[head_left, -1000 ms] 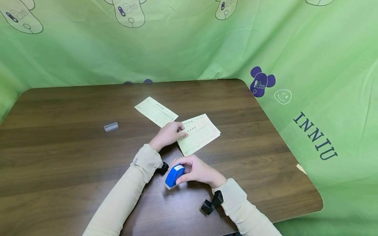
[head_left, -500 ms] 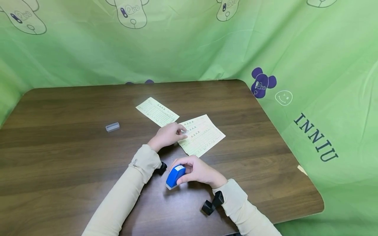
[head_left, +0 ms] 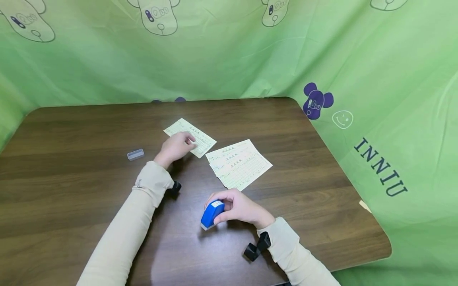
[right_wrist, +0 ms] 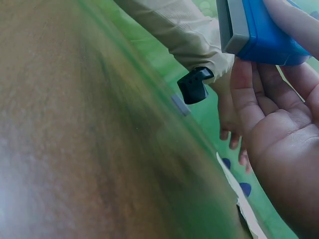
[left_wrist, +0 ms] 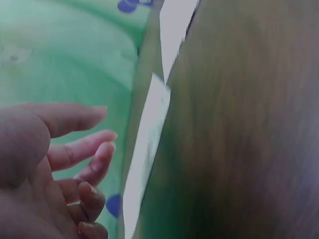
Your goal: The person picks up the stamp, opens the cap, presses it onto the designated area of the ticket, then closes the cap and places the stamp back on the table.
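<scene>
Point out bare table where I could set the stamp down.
Bare table lies left of the clear plastic piece and right of the fanned slips. The middle is crowded: left hand over the single slip, right hand nearer the wearer, holding the blue stamp.

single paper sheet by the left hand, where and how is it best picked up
Probably pinch the single sheet at its near corner, left hand coming from the person's side: it lies flat, so edges offer the likeliest hold.
</scene>
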`<act>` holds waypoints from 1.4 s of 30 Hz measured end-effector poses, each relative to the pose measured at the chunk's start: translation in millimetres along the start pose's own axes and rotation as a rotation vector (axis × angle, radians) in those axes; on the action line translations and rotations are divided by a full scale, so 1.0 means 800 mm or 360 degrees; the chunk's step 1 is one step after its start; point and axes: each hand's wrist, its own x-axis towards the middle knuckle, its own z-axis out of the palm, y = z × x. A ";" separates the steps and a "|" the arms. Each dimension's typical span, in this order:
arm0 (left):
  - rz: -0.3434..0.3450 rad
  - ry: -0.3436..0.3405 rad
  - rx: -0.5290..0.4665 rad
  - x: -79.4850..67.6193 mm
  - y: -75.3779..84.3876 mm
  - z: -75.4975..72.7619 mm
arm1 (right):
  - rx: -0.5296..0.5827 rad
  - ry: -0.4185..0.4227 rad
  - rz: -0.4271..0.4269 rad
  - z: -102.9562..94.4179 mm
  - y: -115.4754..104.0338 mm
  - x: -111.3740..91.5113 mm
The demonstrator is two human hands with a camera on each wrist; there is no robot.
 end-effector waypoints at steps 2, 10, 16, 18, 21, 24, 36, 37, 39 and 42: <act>-0.0078 0.0033 0.0015 0.004 -0.010 -0.009 | -0.0001 -0.0003 -0.0004 0.000 0.000 0.000; -0.0269 0.0117 0.0045 0.019 -0.032 -0.028 | 0.0007 -0.0005 -0.0009 0.001 0.000 0.000; -0.0335 0.0191 0.0045 0.030 -0.039 -0.030 | 0.0013 -0.0005 0.0002 0.002 0.001 0.000; -0.0360 0.0220 0.0054 0.033 -0.041 -0.029 | 0.0018 -0.0001 0.0011 0.003 0.001 0.000; -0.0408 0.0243 0.0071 0.038 -0.044 -0.028 | 0.0022 0.0002 0.0012 0.003 0.000 0.000; -0.0454 0.0246 0.0072 0.042 -0.047 -0.027 | 0.0029 -0.0001 0.0004 0.004 -0.001 0.000; -0.0512 0.0207 0.0112 0.055 -0.049 -0.023 | 0.0031 -0.0004 0.0006 0.002 0.000 -0.002; -0.0509 0.0203 0.0116 0.056 -0.049 -0.023 | 0.0031 -0.0003 0.0007 0.002 0.000 -0.002; -0.0507 0.0194 0.0117 0.056 -0.048 -0.023 | 0.0028 -0.0001 0.0008 0.002 -0.001 -0.002; -0.0511 0.0173 0.0126 0.056 -0.048 -0.023 | 0.0023 -0.0001 0.0011 0.001 -0.002 -0.002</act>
